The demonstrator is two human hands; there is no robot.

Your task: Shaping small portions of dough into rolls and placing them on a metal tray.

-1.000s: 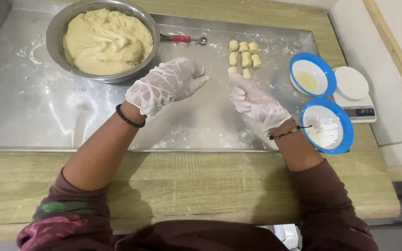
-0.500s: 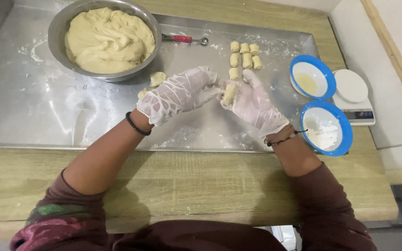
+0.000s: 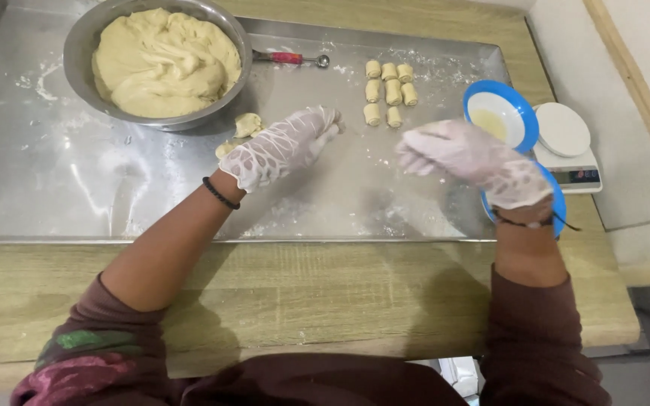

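The left hand (image 3: 283,146), in a clear disposable glove, hovers palm-down over the flat stainless-steel sheet (image 3: 77,188) that covers the wooden desk (image 3: 302,293). Its fingers are loosely curled together at the tips; whether they pinch any dough cannot be determined. The right hand (image 3: 468,158), also gloved, is motion-blurred and hangs over the sheet's right edge, partly covering a blue-rimmed bowl of white powder (image 3: 554,203). Its grip state cannot be determined.

Key relation: two small loose lumps of pale dough (image 3: 246,126) lie on the sheet at roughly 10 o'clock from the left hand, just beside its knuckles, between that hand and the round steel bowl of yellow dough (image 3: 161,60). The left hand is clearly the nearer one; the right hand is well apart.

The cluster of six short rolled dough pieces (image 3: 389,92) lies at 1 o'clock from the left hand and 11 o'clock from the right hand, between both. Each piece's long axis runs 12-to-6.
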